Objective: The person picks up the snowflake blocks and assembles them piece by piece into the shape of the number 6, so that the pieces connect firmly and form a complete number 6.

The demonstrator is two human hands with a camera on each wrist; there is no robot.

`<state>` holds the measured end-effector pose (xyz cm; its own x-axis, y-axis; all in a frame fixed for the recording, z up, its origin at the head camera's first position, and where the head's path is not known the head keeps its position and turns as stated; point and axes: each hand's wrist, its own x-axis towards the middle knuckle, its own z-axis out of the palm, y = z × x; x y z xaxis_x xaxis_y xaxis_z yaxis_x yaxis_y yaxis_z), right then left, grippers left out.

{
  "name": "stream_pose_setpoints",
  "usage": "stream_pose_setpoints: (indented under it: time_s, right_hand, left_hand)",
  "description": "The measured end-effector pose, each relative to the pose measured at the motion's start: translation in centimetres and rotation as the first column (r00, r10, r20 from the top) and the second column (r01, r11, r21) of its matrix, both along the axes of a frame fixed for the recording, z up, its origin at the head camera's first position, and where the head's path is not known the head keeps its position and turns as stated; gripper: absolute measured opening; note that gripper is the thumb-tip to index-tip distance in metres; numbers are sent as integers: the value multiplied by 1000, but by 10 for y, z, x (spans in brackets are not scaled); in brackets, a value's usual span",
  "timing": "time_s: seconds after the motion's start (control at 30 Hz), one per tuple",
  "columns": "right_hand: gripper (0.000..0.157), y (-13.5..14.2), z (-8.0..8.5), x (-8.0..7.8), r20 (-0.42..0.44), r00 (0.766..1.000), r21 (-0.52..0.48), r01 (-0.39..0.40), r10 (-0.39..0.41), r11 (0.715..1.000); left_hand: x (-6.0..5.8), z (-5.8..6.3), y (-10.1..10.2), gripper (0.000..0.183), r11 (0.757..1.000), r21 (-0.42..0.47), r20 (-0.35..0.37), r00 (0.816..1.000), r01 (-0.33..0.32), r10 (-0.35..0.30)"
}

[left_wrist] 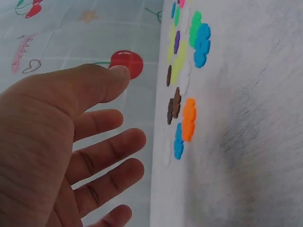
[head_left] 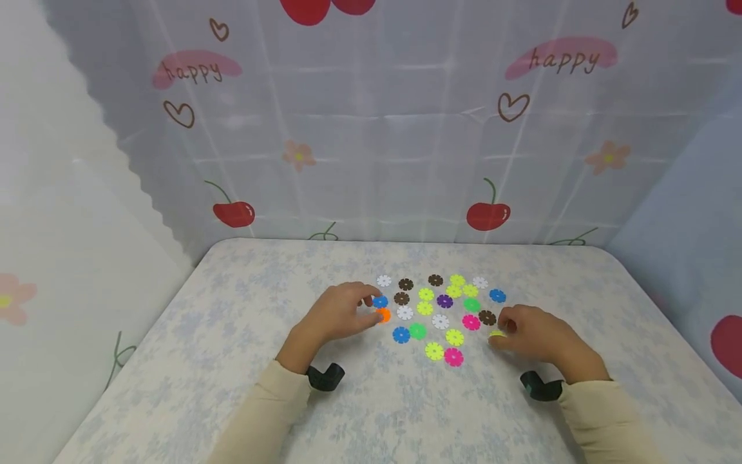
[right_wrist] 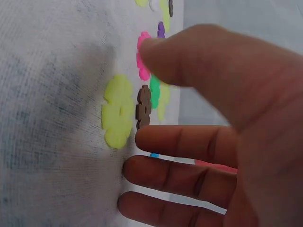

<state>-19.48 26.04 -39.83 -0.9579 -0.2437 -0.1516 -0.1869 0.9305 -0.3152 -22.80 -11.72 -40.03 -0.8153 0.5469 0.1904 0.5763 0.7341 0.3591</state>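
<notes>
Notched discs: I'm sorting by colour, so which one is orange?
The orange disc near the left hand, beside a blue disc; no other disc in view is orange.

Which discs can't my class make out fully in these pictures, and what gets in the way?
Head view: yellow disc, partly covered by the right hand.
Head view: orange disc, partly covered by the left hand.
Right wrist view: blue disc, mostly hidden behind the fingers.
Left wrist view: pink disc, cut off by the top edge.

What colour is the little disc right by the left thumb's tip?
Orange. The disc shows best in the left wrist view, where nothing covers it.
</notes>
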Motion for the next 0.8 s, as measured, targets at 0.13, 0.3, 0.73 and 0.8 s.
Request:
stream_pose_setpoints:
  time_s: [0.13, 0.3, 0.73, 0.8]
  right_hand:
    - [35, -2, -2, 1, -15, 1000, 27, -20, 21, 999]
    - [32, -4, -3, -2, -8, 999, 37, -45, 45, 998]
    - [34, -4, -6, -2, 58, 997, -115, -37, 44, 993]
    - [31, -6, -5, -2, 69, 997, -142, -34, 44, 989]
  left_hand:
    - [4, -8, 12, 36, 997, -52, 27, 998, 63, -62]
    - [9, -18, 27, 35, 987, -100, 48, 992, 122, -118]
    - [13, -31, 38, 34, 977, -148, 15, 988, 152, -151]
    - [13, -31, 39, 32, 978, -147, 16, 989, 148, -147]
